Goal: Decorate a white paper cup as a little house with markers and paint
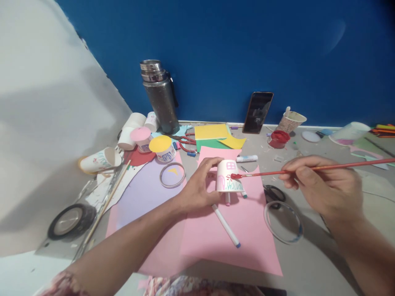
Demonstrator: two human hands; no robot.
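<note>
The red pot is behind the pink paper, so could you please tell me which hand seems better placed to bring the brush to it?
Probably the right hand: it holds the brush and is nearer the red pot. The left hand holds the cup.

We see the red brush cut off at the right; the cup hides part of the left hand, its green lettering blurred.
</note>
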